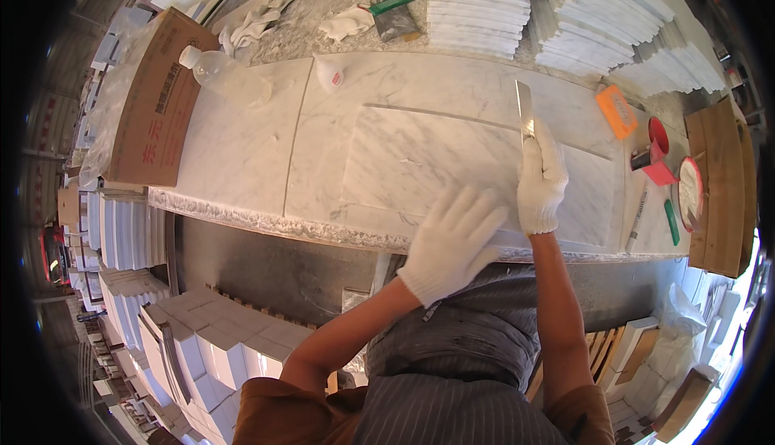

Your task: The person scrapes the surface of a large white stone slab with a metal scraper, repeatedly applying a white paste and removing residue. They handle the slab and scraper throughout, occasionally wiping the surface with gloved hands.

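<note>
A rectangular marble tile (418,154) with grey veins lies flat on the marble-topped bench (242,142) before me. My left hand (454,242), in a white knit glove, rests over the tile's near edge, its fingers spread and holding nothing. In the same kind of glove, my right hand (543,178) is closed round a flat metal blade (525,109), which points away from me above the tile's right part. The blade's lower end is hidden in the glove. Beyond the tile's upper left corner stands a small white squeeze bottle (329,74).
At the left are a cardboard box (154,100) and a clear plastic bottle (227,75). Stacked marble tiles (475,6) stand at the back. An orange block (616,112), a red container (659,169), a paint marker (637,218) and a tub of white paste (689,193) are at the right.
</note>
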A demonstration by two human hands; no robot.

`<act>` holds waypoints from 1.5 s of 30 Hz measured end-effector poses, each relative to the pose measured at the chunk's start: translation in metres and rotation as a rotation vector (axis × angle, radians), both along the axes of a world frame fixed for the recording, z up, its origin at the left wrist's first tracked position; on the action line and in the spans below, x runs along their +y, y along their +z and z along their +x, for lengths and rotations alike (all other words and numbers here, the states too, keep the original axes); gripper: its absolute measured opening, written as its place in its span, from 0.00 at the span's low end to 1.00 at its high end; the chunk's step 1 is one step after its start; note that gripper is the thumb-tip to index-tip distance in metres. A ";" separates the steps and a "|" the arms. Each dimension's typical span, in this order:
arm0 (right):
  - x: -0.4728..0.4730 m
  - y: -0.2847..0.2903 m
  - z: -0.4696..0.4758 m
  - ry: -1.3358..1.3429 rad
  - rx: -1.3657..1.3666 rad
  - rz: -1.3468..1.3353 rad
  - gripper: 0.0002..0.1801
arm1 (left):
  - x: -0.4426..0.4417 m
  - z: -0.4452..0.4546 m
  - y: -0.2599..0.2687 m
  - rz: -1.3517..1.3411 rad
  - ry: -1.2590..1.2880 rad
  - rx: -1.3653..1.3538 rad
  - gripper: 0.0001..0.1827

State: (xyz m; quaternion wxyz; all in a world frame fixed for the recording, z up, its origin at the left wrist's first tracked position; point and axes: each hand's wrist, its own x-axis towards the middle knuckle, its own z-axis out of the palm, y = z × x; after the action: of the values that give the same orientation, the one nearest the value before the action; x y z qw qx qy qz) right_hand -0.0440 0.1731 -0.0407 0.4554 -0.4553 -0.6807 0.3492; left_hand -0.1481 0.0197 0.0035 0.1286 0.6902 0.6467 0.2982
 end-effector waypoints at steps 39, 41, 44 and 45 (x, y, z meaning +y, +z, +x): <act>-0.013 0.004 0.015 0.099 -0.098 0.088 0.21 | -0.070 -0.072 0.000 0.244 0.668 0.245 0.18; -0.031 0.009 0.015 0.181 -0.113 0.008 0.21 | -0.054 -0.032 0.004 0.226 0.634 -0.149 0.14; -0.073 0.027 0.015 0.319 -0.040 -0.157 0.21 | -0.032 -0.009 0.018 -0.061 0.691 -0.731 0.18; -0.086 0.023 0.015 0.349 0.008 -0.209 0.21 | -0.026 -0.009 0.015 -0.087 0.662 -0.918 0.20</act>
State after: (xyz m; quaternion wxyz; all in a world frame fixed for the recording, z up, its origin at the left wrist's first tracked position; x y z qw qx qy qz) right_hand -0.0286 0.0876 -0.0178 0.3409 -0.3741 -0.7075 0.4933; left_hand -0.1566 -0.0067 0.0186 0.3245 0.2442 0.7181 0.5651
